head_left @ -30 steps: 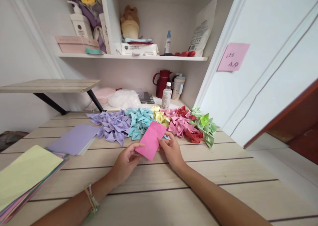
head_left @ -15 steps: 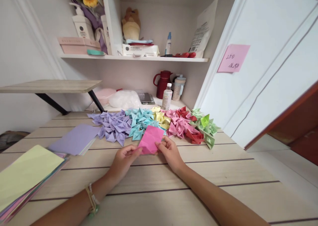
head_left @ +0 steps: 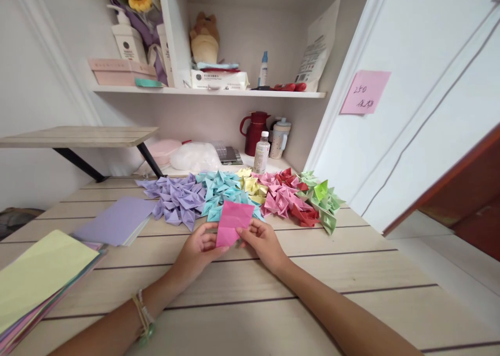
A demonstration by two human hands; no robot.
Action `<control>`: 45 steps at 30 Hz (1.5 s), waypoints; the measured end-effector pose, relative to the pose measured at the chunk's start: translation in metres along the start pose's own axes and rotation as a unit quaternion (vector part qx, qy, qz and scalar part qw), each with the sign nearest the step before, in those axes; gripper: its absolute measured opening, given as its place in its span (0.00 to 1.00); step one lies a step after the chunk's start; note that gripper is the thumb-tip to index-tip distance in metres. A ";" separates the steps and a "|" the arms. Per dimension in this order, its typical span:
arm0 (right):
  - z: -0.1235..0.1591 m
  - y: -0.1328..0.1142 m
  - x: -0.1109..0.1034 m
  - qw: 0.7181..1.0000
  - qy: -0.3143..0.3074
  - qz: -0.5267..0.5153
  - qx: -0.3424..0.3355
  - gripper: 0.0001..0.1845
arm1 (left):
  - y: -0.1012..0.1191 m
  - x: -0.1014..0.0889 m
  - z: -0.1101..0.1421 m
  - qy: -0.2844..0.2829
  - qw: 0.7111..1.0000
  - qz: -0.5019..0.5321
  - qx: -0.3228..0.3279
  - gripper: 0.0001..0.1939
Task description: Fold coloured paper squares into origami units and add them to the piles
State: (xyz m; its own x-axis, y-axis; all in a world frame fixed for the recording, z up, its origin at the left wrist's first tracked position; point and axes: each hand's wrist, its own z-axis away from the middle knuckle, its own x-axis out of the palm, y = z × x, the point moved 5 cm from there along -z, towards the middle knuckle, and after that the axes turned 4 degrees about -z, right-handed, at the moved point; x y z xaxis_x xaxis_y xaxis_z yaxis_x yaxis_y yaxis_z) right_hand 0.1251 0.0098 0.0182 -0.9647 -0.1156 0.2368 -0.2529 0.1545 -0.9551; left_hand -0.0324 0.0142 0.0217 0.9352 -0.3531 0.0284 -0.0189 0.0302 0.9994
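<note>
Both hands hold a folded pink sheet of paper [head_left: 232,220] just above the wooden table [head_left: 250,304]. My left hand [head_left: 199,252] pinches its lower left edge. My right hand [head_left: 261,240] pinches its lower right edge. The paper stands nearly upright, narrow and creased. Right behind it lies a row of folded paper pieces: purple [head_left: 175,195], teal [head_left: 221,189], yellow [head_left: 252,184], pink [head_left: 279,197], red [head_left: 302,212] and green [head_left: 324,197].
A purple paper stack [head_left: 117,219] lies to the left, and a mixed stack topped with pale green [head_left: 37,272] sits at the near left edge. A bottle [head_left: 261,152], red jug [head_left: 255,129] and cup stand at the back. Shelves above; a white door on the right.
The pink sheet was a flat open rectangle a second ago; it has since been folded smaller and now stands narrower between the two hands, which have drawn closer together.
</note>
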 end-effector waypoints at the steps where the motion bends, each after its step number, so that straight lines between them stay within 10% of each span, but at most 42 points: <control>1: 0.000 -0.001 -0.001 1.000 0.010 0.007 -0.004 0.14 | 0.001 0.001 0.000 -0.010 1.000 -0.016 0.003 0.19; 7: 0.003 -0.003 -0.002 0.999 0.020 -0.044 0.015 0.13 | -0.005 0.002 0.003 -0.022 0.994 -0.099 -0.036 0.14; 21: 0.007 -0.002 0.007 0.999 -0.047 -0.014 0.009 0.12 | 0.005 -0.009 0.001 0.022 0.996 0.089 -0.019 0.17; 36: 0.003 0.003 -0.002 0.995 0.022 0.093 0.013 0.17 | 0.002 0.003 0.006 -0.011 0.998 0.051 0.024 0.53; 45: 0.005 0.002 0.003 0.997 -0.016 0.071 0.025 0.16 | -0.003 0.002 0.003 -0.018 1.000 -0.004 0.023 0.35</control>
State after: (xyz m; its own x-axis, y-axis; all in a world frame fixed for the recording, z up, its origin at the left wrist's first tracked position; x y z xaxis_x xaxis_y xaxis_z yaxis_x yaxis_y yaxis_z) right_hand 0.1216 0.0044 0.0161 -0.9875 -0.1275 0.0929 -0.1086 0.1224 -0.9865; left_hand -0.0315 0.0108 0.0187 0.9218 -0.3870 0.0210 -0.0291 -0.0149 0.9995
